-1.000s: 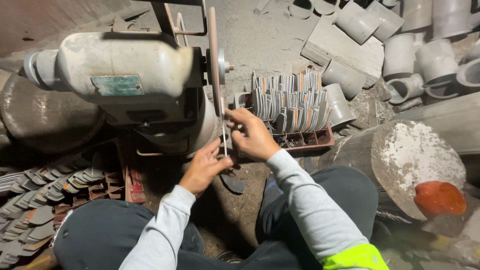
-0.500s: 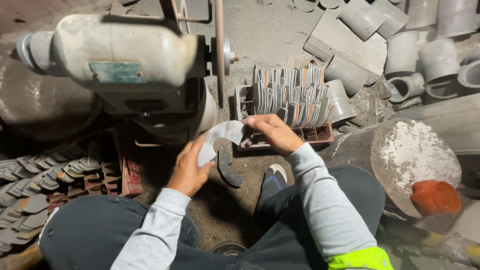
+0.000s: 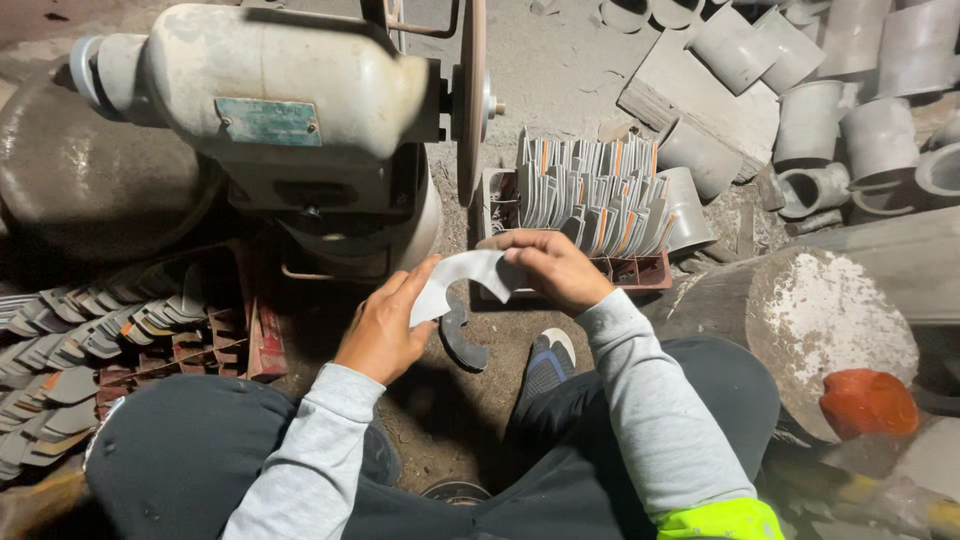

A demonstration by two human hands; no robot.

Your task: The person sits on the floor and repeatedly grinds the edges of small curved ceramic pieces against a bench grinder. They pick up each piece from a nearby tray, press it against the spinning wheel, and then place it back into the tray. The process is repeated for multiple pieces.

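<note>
Both hands hold one flat grey curved piece [image 3: 462, 281], shaped like a crescent with a notch. My left hand [image 3: 385, 325] grips its lower left end; my right hand [image 3: 550, 268] pinches its right end. The piece sits just below the thin grinding disc [image 3: 471, 95] of a dusty motor-driven grinder [image 3: 290, 90]. Behind my right hand a red crate [image 3: 640, 272] holds several similar grey pieces standing on edge. A dark curved piece [image 3: 462, 340] lies on the ground under the held one.
A heap of several dark curved pieces [image 3: 80, 350] fills the left on red crates. Grey pipe fittings [image 3: 810, 120] lie at the upper right. A round stone block [image 3: 830, 320] with an orange-red lump [image 3: 868, 402] stands at right. My shoe [image 3: 545, 360] is below.
Both hands drew the grey piece down and away from the grinding disc, then turned it flat toward the camera. The view has tilted slightly.
</note>
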